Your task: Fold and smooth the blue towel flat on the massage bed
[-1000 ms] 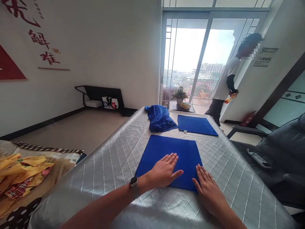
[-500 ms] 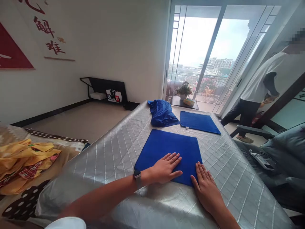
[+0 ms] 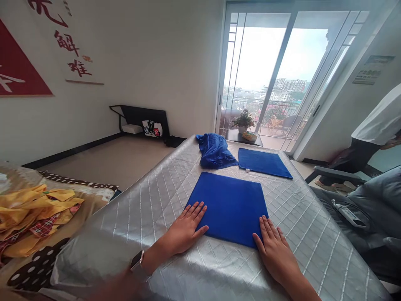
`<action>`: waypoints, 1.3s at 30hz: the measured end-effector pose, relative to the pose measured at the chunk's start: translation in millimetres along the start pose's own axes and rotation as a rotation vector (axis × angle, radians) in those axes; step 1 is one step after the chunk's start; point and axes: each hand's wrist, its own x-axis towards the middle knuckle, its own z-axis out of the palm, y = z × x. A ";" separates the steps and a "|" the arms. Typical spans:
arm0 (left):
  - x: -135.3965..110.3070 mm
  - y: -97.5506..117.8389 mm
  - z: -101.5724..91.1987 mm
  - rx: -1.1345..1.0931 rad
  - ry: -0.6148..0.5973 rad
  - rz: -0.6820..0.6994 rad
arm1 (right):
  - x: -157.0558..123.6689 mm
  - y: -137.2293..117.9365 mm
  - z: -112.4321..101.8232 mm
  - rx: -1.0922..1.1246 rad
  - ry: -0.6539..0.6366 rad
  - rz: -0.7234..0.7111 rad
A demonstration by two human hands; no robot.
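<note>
A flat blue cloth (image 3: 230, 205), roughly square, lies on the silver quilted cover (image 3: 150, 205) in front of me. My left hand (image 3: 185, 228) rests flat at its near left corner, fingers spread on the fabric. At the near right corner lies my right hand (image 3: 274, 244), palm down with fingers stretched out along the edge. Neither hand grips anything. Farther back lie a second flat blue cloth (image 3: 265, 162) with a small white tag and a crumpled blue cloth (image 3: 216, 150) to its left.
Yellow clothing (image 3: 40, 213) is heaped on a patterned cover at the left. To the right stands a dark armchair (image 3: 382, 196) with a white power strip (image 3: 349, 213) on it. A person (image 3: 376, 129) is at the right edge. A potted plant (image 3: 243, 121) stands by the glass door.
My left hand has slid left across the cloth from its middle to the near left corner. My right hand has stayed at the right corner. The person has moved farther right.
</note>
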 end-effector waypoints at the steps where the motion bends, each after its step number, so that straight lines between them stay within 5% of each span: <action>1: 0.6 0.6 -1.8 -0.003 -0.009 0.005 | 2.4 0.5 -1.7 -0.031 -0.017 -0.019; 8: -0.3 2.2 -15.4 0.011 -0.095 -0.020 | 49.0 -5.8 -19.0 -0.023 -0.002 -0.018; 12: 8.0 12.4 -28.3 0.008 -0.153 -0.035 | 68.7 -7.5 -10.6 0.027 0.037 0.041; 16: 50.1 54.0 -31.1 -0.039 -0.126 0.153 | 70.5 -4.3 3.8 0.029 0.079 0.047; 19: 100.8 99.1 -15.7 -0.074 -0.082 0.317 | 68.8 -1.3 8.7 -0.020 0.092 0.017; 22: 143.1 134.5 7.8 -0.094 0.032 0.339 | 67.5 0.0 9.2 -0.062 0.090 -0.003; 25: 158.1 144.3 25.6 -0.098 0.061 0.289 | 66.4 -1.6 6.7 -0.060 0.098 0.019; 29: 140.3 112.8 26.1 -0.038 0.080 0.254 | 65.9 -6.1 0.8 -0.026 0.084 0.051; 36: 74.9 -1.6 -3.3 0.032 0.040 -0.049 | 65.9 -10.5 -6.8 -0.034 0.001 0.080; 39: 55.7 -31.0 -6.1 0.042 0.051 -0.138 | 69.1 -11.2 -12.5 -0.038 -0.040 0.079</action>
